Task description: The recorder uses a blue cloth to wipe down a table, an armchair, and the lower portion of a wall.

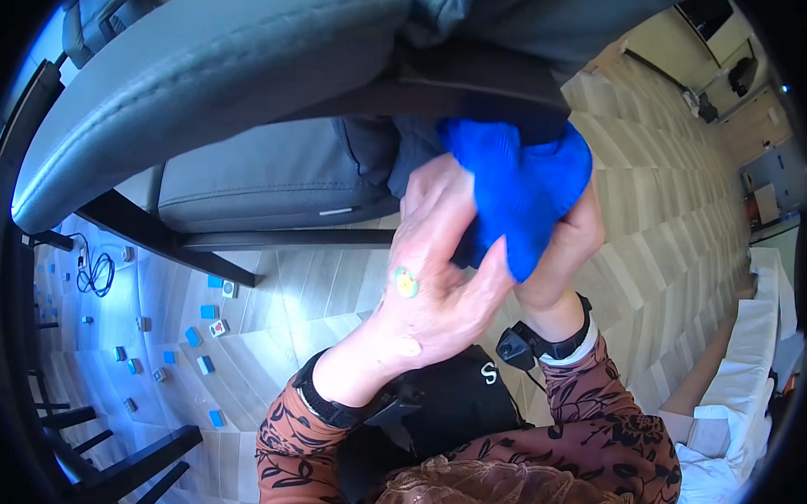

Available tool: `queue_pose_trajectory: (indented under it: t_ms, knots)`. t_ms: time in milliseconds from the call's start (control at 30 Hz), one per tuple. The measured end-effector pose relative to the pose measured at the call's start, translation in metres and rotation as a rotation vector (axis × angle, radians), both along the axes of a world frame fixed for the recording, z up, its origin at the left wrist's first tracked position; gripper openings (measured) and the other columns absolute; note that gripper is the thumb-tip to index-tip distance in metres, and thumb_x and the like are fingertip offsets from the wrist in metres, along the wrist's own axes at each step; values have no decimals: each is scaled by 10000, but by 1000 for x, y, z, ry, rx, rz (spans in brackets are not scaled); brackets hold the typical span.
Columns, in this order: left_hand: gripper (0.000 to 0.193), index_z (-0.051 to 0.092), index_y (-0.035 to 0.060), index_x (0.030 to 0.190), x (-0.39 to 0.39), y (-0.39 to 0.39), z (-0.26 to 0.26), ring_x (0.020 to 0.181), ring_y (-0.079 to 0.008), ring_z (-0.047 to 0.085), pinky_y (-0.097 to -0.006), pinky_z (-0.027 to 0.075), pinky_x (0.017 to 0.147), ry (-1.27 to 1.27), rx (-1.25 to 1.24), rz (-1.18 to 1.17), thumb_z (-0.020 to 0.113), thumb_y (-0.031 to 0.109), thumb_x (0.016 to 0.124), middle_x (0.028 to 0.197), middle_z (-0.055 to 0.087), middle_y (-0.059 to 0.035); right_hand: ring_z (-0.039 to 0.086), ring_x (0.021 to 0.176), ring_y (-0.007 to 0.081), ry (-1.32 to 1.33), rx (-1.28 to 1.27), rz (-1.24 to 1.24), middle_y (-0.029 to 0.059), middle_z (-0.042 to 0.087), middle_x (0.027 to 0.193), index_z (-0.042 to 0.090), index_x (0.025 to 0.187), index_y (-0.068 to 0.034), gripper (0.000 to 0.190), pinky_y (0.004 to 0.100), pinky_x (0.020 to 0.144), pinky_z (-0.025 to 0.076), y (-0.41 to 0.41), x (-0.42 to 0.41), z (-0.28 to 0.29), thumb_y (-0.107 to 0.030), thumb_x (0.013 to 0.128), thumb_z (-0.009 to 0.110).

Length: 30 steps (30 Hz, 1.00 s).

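A bright blue cloth (519, 189) is bunched against the end of a dark frame bar (475, 101) on a grey leather-look chair (203, 65). My left hand (436, 280) grips the cloth from the near side, its thumb pressed along the lower fold. A small round sticker sits on the back of that hand. On the other side, my right hand (577, 245) holds the cloth too, with its fingers mostly hidden behind the fabric. The cloth covers the part of the bar beneath it. Both wrists wear black straps; a small camera (517, 349) is on the right one.
Another grey seat (266, 174) with a dark rail (297, 239) stands beneath and behind. Several blue-and-white mahjong tiles (205, 364) lie scattered on the wood-look floor (308, 295). A coiled black cable (99, 275) rests at left, dark chair legs (143, 453) below, white-covered furniture (739, 370) at right.
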<state>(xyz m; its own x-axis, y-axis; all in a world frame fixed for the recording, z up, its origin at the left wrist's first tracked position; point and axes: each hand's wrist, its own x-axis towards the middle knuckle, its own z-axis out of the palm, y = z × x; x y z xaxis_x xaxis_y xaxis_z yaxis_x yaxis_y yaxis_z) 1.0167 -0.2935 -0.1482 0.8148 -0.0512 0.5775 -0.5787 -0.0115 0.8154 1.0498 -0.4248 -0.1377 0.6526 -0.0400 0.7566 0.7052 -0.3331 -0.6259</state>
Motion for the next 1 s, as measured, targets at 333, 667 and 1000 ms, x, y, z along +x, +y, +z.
queue_pose_trajectory:
  t_ms: [333,667,1000]
  knots:
    - [198,607,77,1021,9,1,3,1005,-344,515,-414,350,921,-139,-12,16,601,160,841,1059,597,-124,559,967,192,-321,-254,-95,145,553,1118,546,1133,107,383,309,854,455,10,14,38,-5,779,638]
    - [319,542,48,1170,0,9,-21,1003,-253,478,-358,384,874,155,-289,-262,461,281,968,1115,536,-121,547,791,277,-749,-703,-297,113,591,897,645,842,14,300,346,684,422,36,18,68,-66,560,706]
    - [570,552,51,939,-7,30,-5,622,-61,390,-217,350,558,345,-412,-378,315,569,960,677,459,32,489,738,258,-603,-648,-219,92,549,810,600,781,-2,199,336,668,393,47,5,75,-21,592,660]
